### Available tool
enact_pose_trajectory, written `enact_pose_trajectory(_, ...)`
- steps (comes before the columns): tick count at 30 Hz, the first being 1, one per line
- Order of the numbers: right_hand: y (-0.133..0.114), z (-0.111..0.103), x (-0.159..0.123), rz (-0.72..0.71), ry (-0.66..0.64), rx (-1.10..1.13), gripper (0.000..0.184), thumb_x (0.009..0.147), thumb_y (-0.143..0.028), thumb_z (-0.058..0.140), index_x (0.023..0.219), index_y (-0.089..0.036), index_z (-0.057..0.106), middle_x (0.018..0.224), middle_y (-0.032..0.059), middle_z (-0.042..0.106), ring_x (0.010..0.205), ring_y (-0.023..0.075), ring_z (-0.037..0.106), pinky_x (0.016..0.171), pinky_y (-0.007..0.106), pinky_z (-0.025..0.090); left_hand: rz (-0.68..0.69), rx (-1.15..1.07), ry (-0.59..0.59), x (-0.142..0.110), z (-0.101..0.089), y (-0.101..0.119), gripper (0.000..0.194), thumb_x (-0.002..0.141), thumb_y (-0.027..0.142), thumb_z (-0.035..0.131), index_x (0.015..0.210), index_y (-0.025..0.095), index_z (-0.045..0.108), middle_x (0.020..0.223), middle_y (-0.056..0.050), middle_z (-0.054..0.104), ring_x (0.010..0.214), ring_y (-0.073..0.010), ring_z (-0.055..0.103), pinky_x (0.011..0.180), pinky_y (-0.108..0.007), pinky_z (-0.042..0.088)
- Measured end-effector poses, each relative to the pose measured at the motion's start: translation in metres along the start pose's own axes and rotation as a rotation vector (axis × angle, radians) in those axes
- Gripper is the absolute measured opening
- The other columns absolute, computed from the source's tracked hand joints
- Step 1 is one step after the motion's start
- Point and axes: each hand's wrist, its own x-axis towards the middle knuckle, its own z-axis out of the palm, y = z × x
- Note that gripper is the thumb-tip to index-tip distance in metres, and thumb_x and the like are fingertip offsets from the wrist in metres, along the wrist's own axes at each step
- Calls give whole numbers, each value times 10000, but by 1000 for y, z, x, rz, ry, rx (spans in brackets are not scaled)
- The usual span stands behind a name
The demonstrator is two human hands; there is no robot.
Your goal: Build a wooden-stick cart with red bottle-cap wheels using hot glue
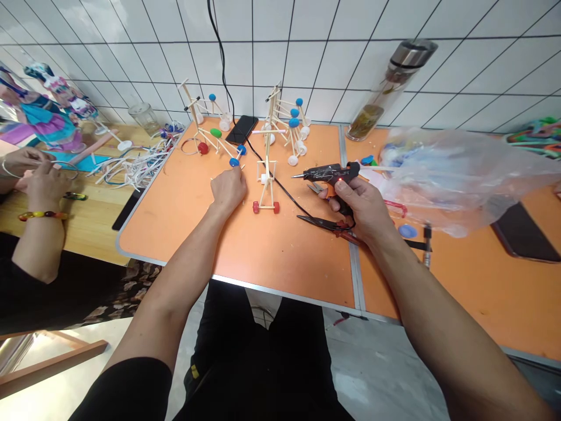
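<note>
My right hand grips a black glue gun, whose metal nozzle points left and whose small red light glows. Below that hand lie red-handled pliers, and the jaws of another tool show under the gun. My left hand rests closed on the orange table, with a thin stick end poking out beside it; what the fingers hold is hidden. Just beyond my left knuckles is a blue wheel of a wooden stick model. Between my hands stands a small stick frame with red wheels.
More stick models with blue caps stand near the tiled wall. A black phone, a glass bottle and a plastic bag are around. The gun's cord crosses the table. At left, another person's hands work beside white strips.
</note>
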Motion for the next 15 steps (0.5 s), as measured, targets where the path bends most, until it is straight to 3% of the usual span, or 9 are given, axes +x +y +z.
enact_pose_trajectory(8,-1,-1,2,-41,14,-35,707,784,-863,1127,1008,-276,804,973,81,872,690,174,550,524,294,361,1,-5,7,1,4,0,583,1246,313,360,1594,135,792,1537,-266,885,1433,-481,841,1069,-519,613)
enact_pose_trajectory(15,-15,-2,0,-79,17,-74,542,911,-707,1116,1018,-259,831,994,63,886,721,162,564,699,343,433,-8,4,11,2,7,-1,570,1241,317,363,1604,158,772,1544,-248,889,1417,-458,842,1046,-489,604)
